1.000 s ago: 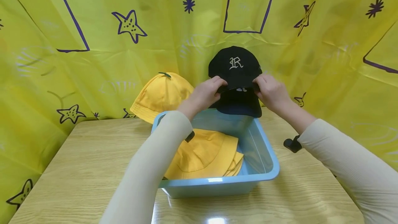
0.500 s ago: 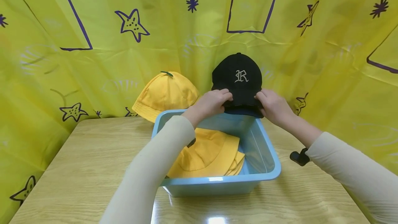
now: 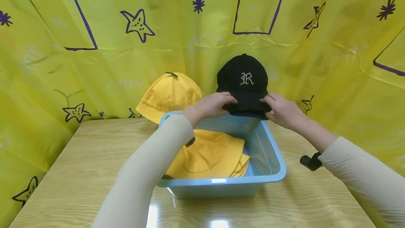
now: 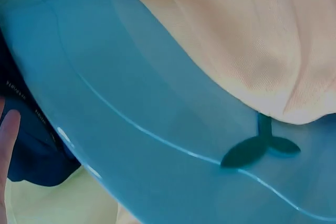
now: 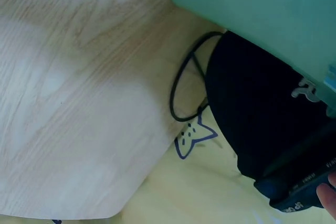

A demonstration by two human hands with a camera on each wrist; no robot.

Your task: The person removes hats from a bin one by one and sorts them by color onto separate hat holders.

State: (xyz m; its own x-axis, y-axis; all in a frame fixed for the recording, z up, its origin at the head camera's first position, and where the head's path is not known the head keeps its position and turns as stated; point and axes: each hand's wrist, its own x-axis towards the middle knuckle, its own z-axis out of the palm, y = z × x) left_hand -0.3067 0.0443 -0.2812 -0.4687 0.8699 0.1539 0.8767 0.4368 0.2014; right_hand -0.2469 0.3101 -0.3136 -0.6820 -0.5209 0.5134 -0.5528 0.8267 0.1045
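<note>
A black baseball cap (image 3: 242,71) with a white letter R on its front sits on another dark cap, whose brim (image 3: 248,114) shows just beneath. My left hand (image 3: 212,105) is at the left side of the upper cap's brim, fingers and thumb apart. On the right side of that brim, my right hand (image 3: 284,112) touches with loosened fingers. Fingertips (image 4: 9,129) lie near the dark cap in the left wrist view. Several yellow hats (image 3: 209,154) are stacked in a light blue bin (image 3: 276,161) in front of the caps.
Another yellow hat (image 3: 172,92) with a green leaf on top stands behind the bin, to the left. The wooden table (image 3: 95,157) ends at a yellow patterned curtain (image 3: 177,17). A black cord loop (image 5: 176,98) lies beside the lower cap.
The upper black cap has come down onto the lower one, covering most of it. Both hands went down with it, and their fingers have loosened from its brim.
</note>
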